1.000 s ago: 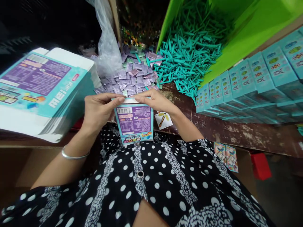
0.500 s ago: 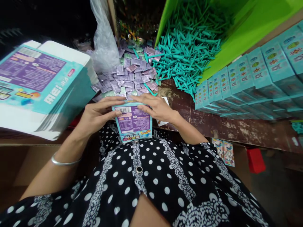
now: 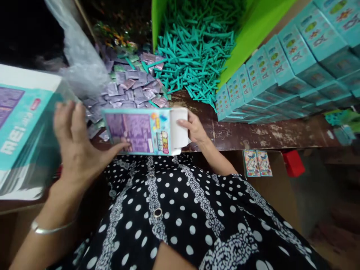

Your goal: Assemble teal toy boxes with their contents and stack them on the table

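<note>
Sideways in front of my body is a teal and purple printed box (image 3: pixel 132 131), with its white end flap (image 3: pixel 180 127) sticking out on the right. My right hand (image 3: pixel 194 127) grips that flap end, thumb on its near face. My left hand (image 3: pixel 80 138) has its fingers spread and raised, and its thumb tip lies at the box's lower left part. Just left of that hand stands a stack of flat unfolded cartons (image 3: pixel 30 131) in the same print; the hand is blurred.
Small purple and green sachets (image 3: pixel 135 88) lie heaped behind the box, beside a clear plastic bag (image 3: pixel 81 56). Teal plastic sticks (image 3: pixel 194 56) spill from a green bin (image 3: pixel 247 45). Rows of filled-out teal boxes (image 3: pixel 270 75) line the right. Two printed packs (image 3: pixel 257 163) lie lower right, near a red object (image 3: pixel 293 163).
The box has turned from upright to sideways, its flap end now at the right. My left hand has moved left off its top edge and spread. The view has shifted right.
</note>
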`<state>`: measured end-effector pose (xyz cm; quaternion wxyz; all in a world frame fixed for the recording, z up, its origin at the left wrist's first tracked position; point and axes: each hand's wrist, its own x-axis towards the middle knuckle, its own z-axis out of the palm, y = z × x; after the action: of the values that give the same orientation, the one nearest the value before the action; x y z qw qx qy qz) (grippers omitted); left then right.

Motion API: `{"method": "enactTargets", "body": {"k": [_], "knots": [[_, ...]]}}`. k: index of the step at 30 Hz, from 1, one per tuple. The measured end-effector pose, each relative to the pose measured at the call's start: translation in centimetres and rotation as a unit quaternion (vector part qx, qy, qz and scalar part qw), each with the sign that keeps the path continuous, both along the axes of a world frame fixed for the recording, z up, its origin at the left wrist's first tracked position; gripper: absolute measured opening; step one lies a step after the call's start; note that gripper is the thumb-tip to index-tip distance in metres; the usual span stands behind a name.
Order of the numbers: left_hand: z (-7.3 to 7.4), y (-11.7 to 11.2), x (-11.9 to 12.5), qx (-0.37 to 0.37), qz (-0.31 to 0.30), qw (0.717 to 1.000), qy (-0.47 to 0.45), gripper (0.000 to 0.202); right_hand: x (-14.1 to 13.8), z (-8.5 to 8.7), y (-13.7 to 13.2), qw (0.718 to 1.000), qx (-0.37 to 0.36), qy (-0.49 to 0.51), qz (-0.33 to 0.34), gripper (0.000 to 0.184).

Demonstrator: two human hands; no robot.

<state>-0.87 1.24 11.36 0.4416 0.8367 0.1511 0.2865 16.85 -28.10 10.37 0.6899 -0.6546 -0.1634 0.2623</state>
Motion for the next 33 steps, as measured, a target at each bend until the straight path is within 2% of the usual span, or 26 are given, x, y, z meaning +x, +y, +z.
{"method": "enactTargets", "body": {"k": [1,2,4,6,8,10,12,13,14,17,18,20,23,25,27,31,33], "knots": [[0.2,0.2,-0.6,0.066,-0.036,0.997,0.026,0.121,-1.1,-0.6,0.2,0.999,-0.002,0.035,0.019,0.091],[0.4,0.5,-1.2,0.096,-0.084,0.990,0.058,0.119,-2.3,-1.2,0.5,0.997,-0.004,0.067,0.046,0.088],[0.4,1.2,-1.9,0.085,-0.180,0.970,0.138,0.100,-4.4,-2.1,1.4,0.988,0.001,0.105,0.116,0.081],[0.1,2.1,-2.5,0.054,-0.214,0.953,0.209,0.074,-5.4,-2.6,1.8,0.977,0.002,0.091,0.191,0.076],[-0.2,3.2,-2.9,0.050,-0.181,0.948,0.257,0.060,-4.5,-2.3,1.2,0.973,-0.039,0.016,0.225,0.069],[-0.2,4.2,-3.2,0.052,-0.123,0.947,0.293,0.058,-2.3,-1.6,-0.6,0.964,-0.142,-0.112,0.195,0.055],[0.2,4.7,-3.3,0.047,-0.087,0.935,0.340,0.059,0.2,-1.1,-3.0,0.919,-0.267,-0.249,0.148,0.043],[0.4,4.8,-3.2,0.041,-0.078,0.927,0.364,0.060,1.2,-1.0,-4.2,0.888,-0.315,-0.303,0.147,0.045],[0.5,4.7,-3.2,0.032,-0.072,0.920,0.384,0.061,1.7,-1.0,-5.3,0.857,-0.347,-0.343,0.168,0.056],[0.7,3.9,-3.0,0.006,-0.061,0.913,0.404,0.064,1.3,-1.9,-8.1,0.787,-0.377,-0.403,0.276,0.102],[0.6,3.6,-2.9,-0.002,-0.054,0.915,0.401,0.064,0.6,-2.4,-8.9,0.771,-0.381,-0.413,0.299,0.108],[0.4,2.8,-2.9,-0.018,-0.048,0.918,0.393,0.060,-1.1,-3.3,-10.4,0.752,-0.395,-0.430,0.305,0.100],[0.2,2.0,-2.7,-0.043,-0.062,0.920,0.384,0.057,-3.1,-4.6,-11.9,0.753,-0.402,-0.447,0.268,0.069],[0.2,1.8,-2.6,-0.046,-0.076,0.919,0.384,0.056,-3.9,-5.1,-12.0,0.763,-0.397,-0.450,0.239,0.056],[0.1,1.7,-2.4,-0.040,-0.087,0.919,0.382,0.054,-4.3,-5.5,-11.4,0.771,-0.394,-0.453,0.213,0.056],[-0.1,1.8,-2.3,-0.040,-0.090,0.924,0.370,0.054,-4.9,-6.2,-9.2,0.774,-0.392,-0.458,0.194,0.071],[-0.1,1.9,-2.6,-0.052,-0.085,0.923,0.372,0.055,-5.1,-6.6,-8.6,0.787,-0.375,-0.448,0.198,0.064]]}}
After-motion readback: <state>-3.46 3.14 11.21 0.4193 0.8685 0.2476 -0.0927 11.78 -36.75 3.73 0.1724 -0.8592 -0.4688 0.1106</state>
